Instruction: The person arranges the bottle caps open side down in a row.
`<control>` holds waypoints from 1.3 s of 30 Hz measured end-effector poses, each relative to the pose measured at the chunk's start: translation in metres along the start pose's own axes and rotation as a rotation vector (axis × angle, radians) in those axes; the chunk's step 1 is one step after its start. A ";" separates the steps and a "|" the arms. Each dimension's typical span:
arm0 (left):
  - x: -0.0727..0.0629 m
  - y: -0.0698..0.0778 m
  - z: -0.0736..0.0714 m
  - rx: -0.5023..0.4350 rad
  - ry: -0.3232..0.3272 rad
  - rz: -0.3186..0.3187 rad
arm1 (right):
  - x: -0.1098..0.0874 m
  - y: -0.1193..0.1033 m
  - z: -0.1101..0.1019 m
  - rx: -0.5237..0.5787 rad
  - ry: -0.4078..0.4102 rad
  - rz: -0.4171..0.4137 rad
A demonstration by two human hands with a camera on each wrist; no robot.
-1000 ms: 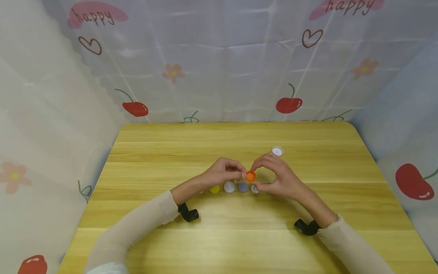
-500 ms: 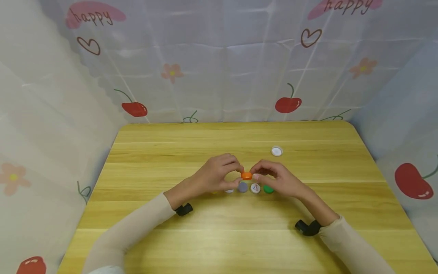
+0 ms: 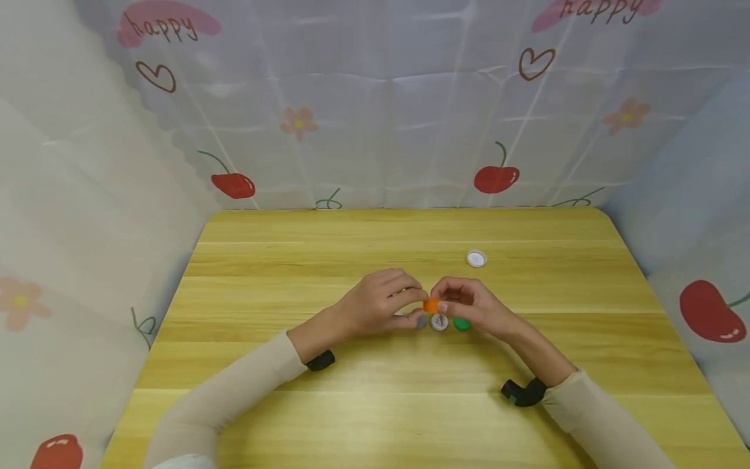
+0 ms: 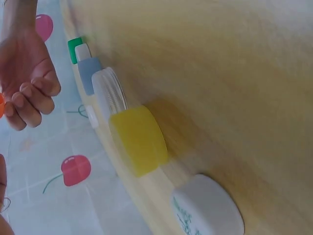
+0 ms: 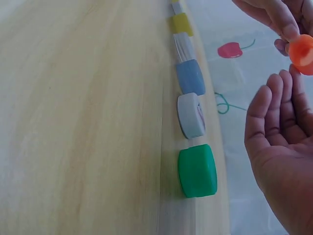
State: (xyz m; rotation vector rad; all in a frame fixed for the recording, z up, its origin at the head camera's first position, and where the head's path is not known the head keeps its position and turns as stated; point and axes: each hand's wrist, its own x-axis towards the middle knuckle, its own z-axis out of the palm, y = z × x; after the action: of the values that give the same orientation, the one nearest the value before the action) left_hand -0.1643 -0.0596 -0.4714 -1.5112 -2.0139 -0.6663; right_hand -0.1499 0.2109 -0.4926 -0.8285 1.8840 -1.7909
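An orange bottle cap point(image 3: 431, 306) is held between both hands above the table. My left hand point(image 3: 381, 299) pinches its left side with fingertips and thumb. My right hand point(image 3: 477, 309) grips the right side, the thumb in front and the fingers curled behind. In the right wrist view the orange cap point(image 5: 301, 54) shows its hollow side. Below the hands runs a row of caps: green point(image 5: 198, 171), white with print point(image 5: 190, 116), blue-grey point(image 5: 190, 77), ribbed white point(image 4: 108, 93), yellow point(image 4: 139, 142) and white with green print point(image 4: 208, 205). My left hand hides part of this row in the head view.
A white lid point(image 3: 477, 258) lies hollow side up farther back on the wooden table point(image 3: 375, 417). Printed curtains point(image 3: 375, 130) hang along the back and both sides. Dark wrist cameras point(image 3: 523, 393) sit below each wrist.
The orange cap has turned from facing the head camera to edge-on. My left hand has shifted its hold and moved slightly right, covering more of the row. My right thumb has come in front of the cap.
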 end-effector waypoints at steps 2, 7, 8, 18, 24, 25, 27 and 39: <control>-0.001 0.001 0.000 -0.092 -0.022 -0.096 | -0.001 -0.001 0.001 -0.027 0.044 -0.015; -0.003 0.006 0.004 -0.387 -0.078 -0.412 | -0.002 -0.006 0.003 -0.181 0.153 -0.060; -0.004 0.006 0.005 -0.431 -0.087 -0.459 | -0.002 -0.006 0.003 -0.211 0.165 -0.071; -0.003 0.009 0.011 -0.543 -0.114 -0.586 | -0.006 -0.006 0.003 -0.294 0.171 -0.098; 0.004 0.010 0.019 -0.530 -0.173 -0.524 | -0.020 -0.011 -0.004 -0.437 0.178 -0.076; 0.006 0.011 0.021 -0.505 -0.191 -0.500 | -0.024 -0.013 -0.006 -0.483 0.176 -0.069; 0.013 0.013 0.028 -0.443 -0.232 -0.455 | -0.032 -0.016 -0.010 -0.586 0.168 -0.064; 0.058 0.023 0.080 -0.175 -0.508 -0.451 | -0.070 -0.013 -0.042 -0.942 0.175 -0.040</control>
State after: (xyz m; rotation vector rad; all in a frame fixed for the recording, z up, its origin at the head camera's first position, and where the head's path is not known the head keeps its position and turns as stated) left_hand -0.1651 0.0401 -0.4896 -1.4332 -2.7984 -0.6917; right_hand -0.1238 0.2885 -0.4834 -1.0054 2.8750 -0.9321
